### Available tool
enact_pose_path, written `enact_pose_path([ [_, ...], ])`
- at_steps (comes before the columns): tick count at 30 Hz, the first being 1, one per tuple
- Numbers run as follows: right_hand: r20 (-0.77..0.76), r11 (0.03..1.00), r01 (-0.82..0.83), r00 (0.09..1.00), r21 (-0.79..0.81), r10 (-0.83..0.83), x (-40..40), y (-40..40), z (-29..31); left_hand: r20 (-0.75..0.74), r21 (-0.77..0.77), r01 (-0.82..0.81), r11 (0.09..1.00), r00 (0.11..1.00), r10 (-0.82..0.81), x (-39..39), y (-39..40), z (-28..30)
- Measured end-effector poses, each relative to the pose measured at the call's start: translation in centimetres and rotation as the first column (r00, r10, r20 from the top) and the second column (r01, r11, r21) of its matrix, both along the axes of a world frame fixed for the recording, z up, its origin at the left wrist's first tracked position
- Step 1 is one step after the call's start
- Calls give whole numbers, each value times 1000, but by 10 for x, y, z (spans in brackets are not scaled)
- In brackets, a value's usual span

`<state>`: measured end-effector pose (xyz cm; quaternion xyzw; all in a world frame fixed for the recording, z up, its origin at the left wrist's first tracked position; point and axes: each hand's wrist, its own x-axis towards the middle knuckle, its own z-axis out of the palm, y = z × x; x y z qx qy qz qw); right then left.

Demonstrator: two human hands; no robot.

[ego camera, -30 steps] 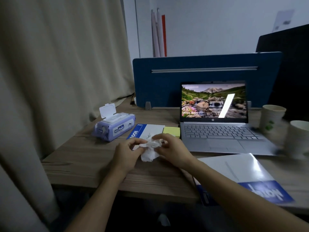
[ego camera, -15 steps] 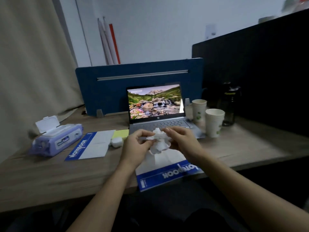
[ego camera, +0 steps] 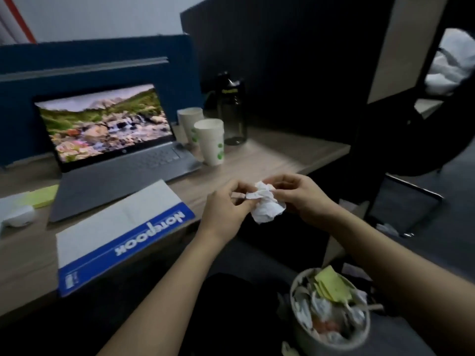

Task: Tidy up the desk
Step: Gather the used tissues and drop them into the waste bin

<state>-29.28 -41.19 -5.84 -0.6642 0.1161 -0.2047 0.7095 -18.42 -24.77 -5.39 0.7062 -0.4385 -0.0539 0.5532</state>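
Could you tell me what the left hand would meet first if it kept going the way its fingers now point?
The left hand points right, into the crumpled tissue that both hands pinch, so it is already touching that. Just beyond lie the fingers of the right hand. Depth past them is unclear.

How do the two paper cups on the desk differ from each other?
The nearer cup stands closer to the desk's front edge and shows fully; the farther cup sits behind it, partly hidden. Only the nearer cup's green print is plainly visible. Both are upright, pale, and stand right of the laptop.

Both hands, left (ego camera: 226, 206) and right (ego camera: 302, 199), pinch together, fingers curled.
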Motion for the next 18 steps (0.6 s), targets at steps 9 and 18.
enact_pose_path([
  [9,-178,985,155,974,80,-139,-71,-52,-105,-206,125,156,980,970,-128,-50,-69,-110],
  [18,-453,933,340,854,116,-255,-97,-60,-231,-428,377,199,904,904,-21,-67,-113,-243],
])
